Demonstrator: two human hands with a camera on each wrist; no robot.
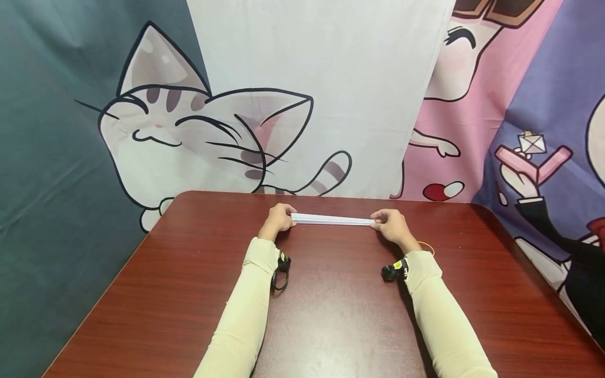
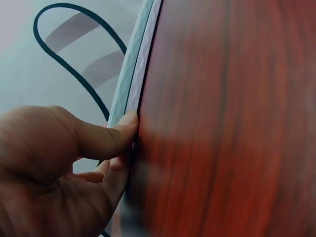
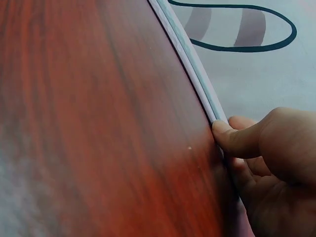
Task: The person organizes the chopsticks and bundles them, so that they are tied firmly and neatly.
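Observation:
A long, narrow white strip (image 1: 332, 219) with lengthwise layers stretches sideways near the far edge of the table. My left hand (image 1: 280, 218) pinches its left end between thumb and fingers. At the other end, my right hand (image 1: 391, 226) pinches it the same way. Up close in the left wrist view, the strip (image 2: 136, 64) shows a dimpled surface and a dark line between its layers. The right wrist view has the thumb on the near face of the strip (image 3: 190, 57), with the other fingers partly hidden behind.
Brown wood-grain table (image 1: 331, 315) spreads in front of me, low and close under the strip. Behind its far edge hangs a cartoon-printed cloth (image 1: 368, 94). Small dark wrist cameras (image 1: 283, 262) sit at both cuffs, the left with a looped cable.

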